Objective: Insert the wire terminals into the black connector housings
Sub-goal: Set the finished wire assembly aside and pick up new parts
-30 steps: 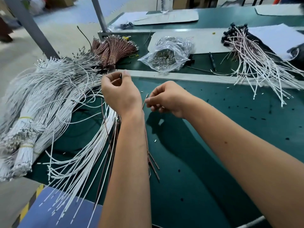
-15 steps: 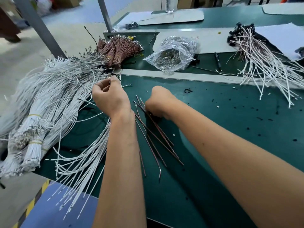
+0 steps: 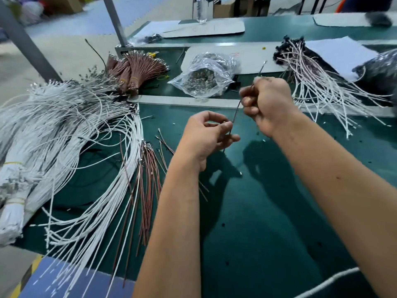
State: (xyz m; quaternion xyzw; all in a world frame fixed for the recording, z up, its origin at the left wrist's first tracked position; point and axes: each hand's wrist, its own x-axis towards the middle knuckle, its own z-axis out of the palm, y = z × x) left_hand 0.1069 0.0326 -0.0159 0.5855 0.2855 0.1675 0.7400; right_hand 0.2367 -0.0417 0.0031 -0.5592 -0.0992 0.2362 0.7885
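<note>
Our right hand (image 3: 266, 106) is clenched around a thin brown wire (image 3: 236, 110), its metal terminal sticking up past the knuckles, while our left hand (image 3: 206, 136) pinches the wire's lower end between thumb and fingertips. Whether a black housing sits in the left hand we cannot tell — the fingers hide it.

To seat the terminal well, we would probably grip close behind the metal tip so the wire cannot buckle, line it up straight with the cavity, and push until it locks.

The bare green mat (image 3: 268, 211) in front of our wrists gives room to work. On the left the loose brown wires (image 3: 148, 181) and the white wires (image 3: 90, 168) lie near our forearm — easy to snag. The plastic bag (image 3: 204, 80) lies just beyond our hands, and the finished bundle (image 3: 318, 82) crowds the far right.
</note>
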